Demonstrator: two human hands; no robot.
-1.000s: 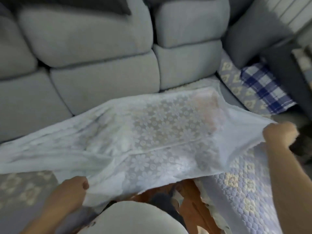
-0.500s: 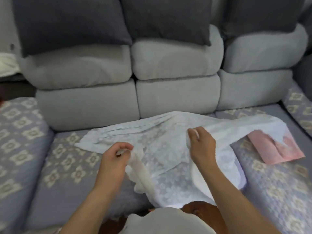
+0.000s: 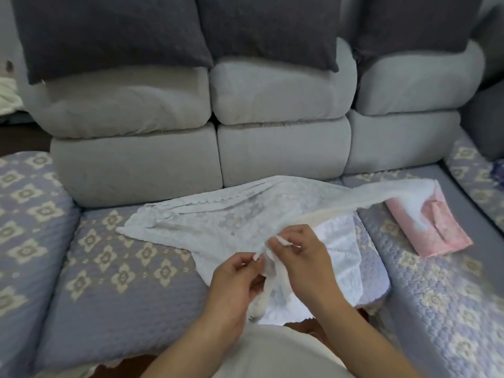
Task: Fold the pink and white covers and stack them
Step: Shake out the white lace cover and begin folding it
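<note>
Grey sectional sofa (image 3: 272,148) with plump back cushions; three dark grey pillows (image 3: 267,31) line its top. Quilted lavender seat covers (image 3: 114,266) carry a cream floral pattern. Lighting dim, even.

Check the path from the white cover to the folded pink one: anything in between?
Nothing visible. Both hands, left hand and right hand, already pinch the white cover. Its far end drapes over the pink cover on the sofa seat; only bare quilted seat lies between.

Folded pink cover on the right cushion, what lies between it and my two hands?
In the head view, white lace cover spans from both hands to folded pink cover, its far end draped over it.
</note>
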